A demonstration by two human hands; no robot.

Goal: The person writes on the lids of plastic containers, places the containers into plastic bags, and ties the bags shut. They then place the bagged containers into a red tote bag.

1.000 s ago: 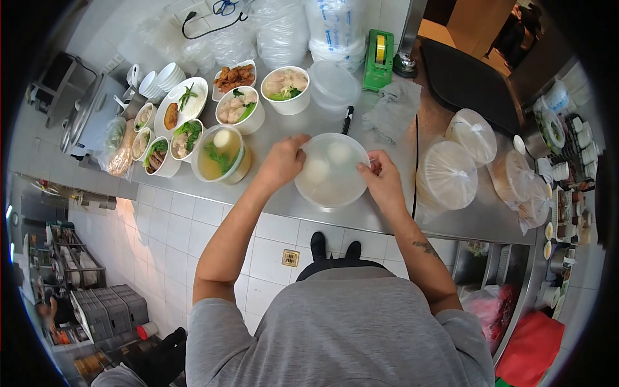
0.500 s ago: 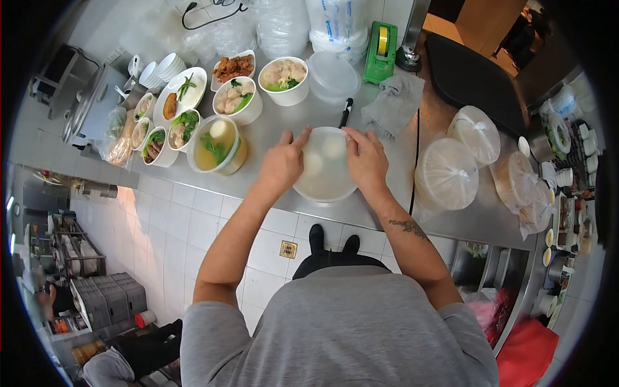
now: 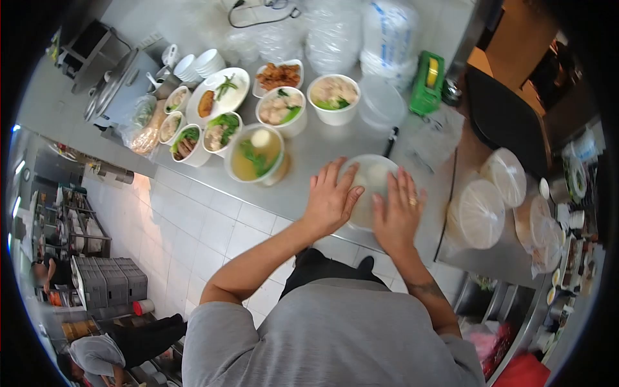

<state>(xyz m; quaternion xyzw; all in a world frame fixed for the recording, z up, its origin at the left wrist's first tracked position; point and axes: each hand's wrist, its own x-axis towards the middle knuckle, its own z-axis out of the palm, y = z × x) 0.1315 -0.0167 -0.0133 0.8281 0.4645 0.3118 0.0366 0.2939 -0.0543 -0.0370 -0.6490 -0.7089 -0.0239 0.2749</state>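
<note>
Because left hand [image 3: 330,201] and right hand [image 3: 398,216], fingers extended, seemingly gripping nothing, overlap the tub's [image 3: 369,201] rim, uneven pressure could tip it.

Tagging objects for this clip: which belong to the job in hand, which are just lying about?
In the job:
- left hand and right hand, fingers spread at the cloudy round tub
- cloudy round tub

Likely just lying about:
- black marker
- green tape dispenser
- stacked white bowls

Unclear: open soup tub
</note>
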